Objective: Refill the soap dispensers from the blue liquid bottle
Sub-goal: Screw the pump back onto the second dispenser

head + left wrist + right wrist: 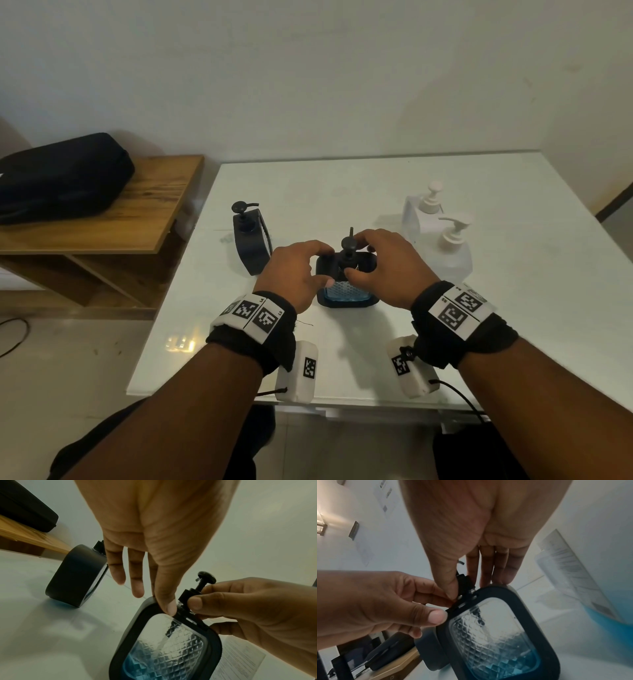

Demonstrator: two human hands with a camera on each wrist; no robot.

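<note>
Fingers of the right hand (pixel 383 263) are pinched about the pump collar (pixel 186 597) of the near soap dispenser (pixel 346 287), thumb in front, index finger behind. The left hand (pixel 294 270) is set against the dispenser's dark shoulder, thumb pressed beside the neck, remaining fingers extended and holding nothing. The pump axis runs upright from the neck, directly between both hands; unscrewing is judged to turn about it. Blue liquid fills only the bottom. The refill bottle (pixel 448 255) stands nearer the right hand.
</note>
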